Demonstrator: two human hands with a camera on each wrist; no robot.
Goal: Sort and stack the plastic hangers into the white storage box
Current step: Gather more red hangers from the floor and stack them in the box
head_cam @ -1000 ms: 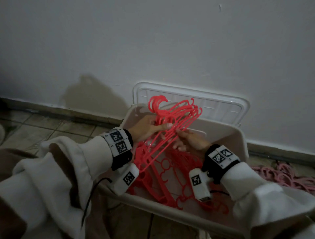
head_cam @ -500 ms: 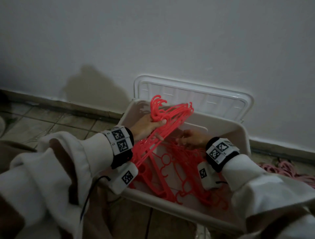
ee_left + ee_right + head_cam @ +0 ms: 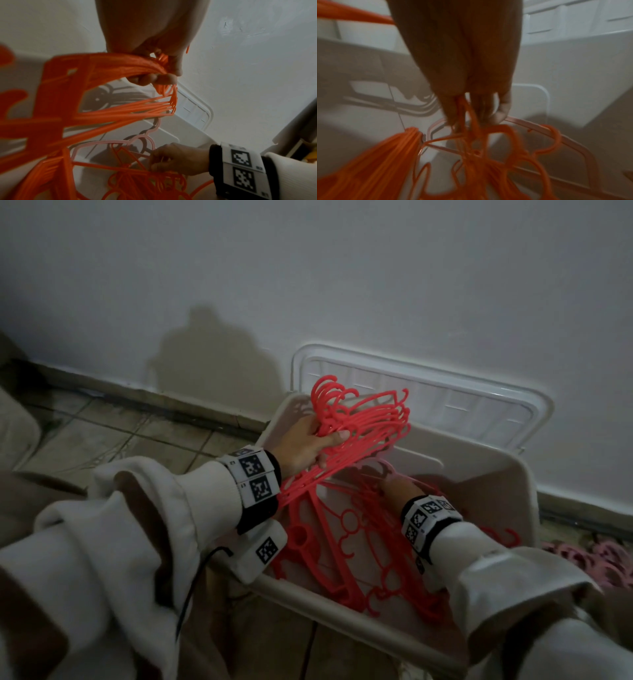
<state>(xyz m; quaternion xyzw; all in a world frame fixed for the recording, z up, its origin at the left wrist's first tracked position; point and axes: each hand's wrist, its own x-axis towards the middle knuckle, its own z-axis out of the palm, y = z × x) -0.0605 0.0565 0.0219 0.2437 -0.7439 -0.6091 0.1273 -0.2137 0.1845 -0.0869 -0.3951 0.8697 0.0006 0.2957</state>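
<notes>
A white storage box (image 3: 493, 470) stands against the wall. My left hand (image 3: 308, 443) grips a bundle of red plastic hangers (image 3: 366, 422) near their hooks and holds it tilted over the box's left side; the same bundle of red hangers (image 3: 120, 108) fills the left wrist view under my left hand (image 3: 157, 70). Deeper in the box, my right hand (image 3: 397, 487) reaches among loose red hangers (image 3: 346, 542), and my right hand's fingers (image 3: 453, 108) curl round a red hanger (image 3: 469, 115). Beneath them lies a pale pink hanger (image 3: 137, 139), also the pale pink hanger (image 3: 539, 127).
The box's white lid (image 3: 428, 398) leans upright against the wall behind it. A heap of pink hangers (image 3: 589, 563) lies on the floor to the right. Tiled floor (image 3: 113, 436) stretches to the left. Cream sleeves cover both forearms.
My right hand has dropped from the bundle down into the box among the loose hangers. My left hand keeps hold of the bundle, which has tilted up a little toward the box's left rim.
</notes>
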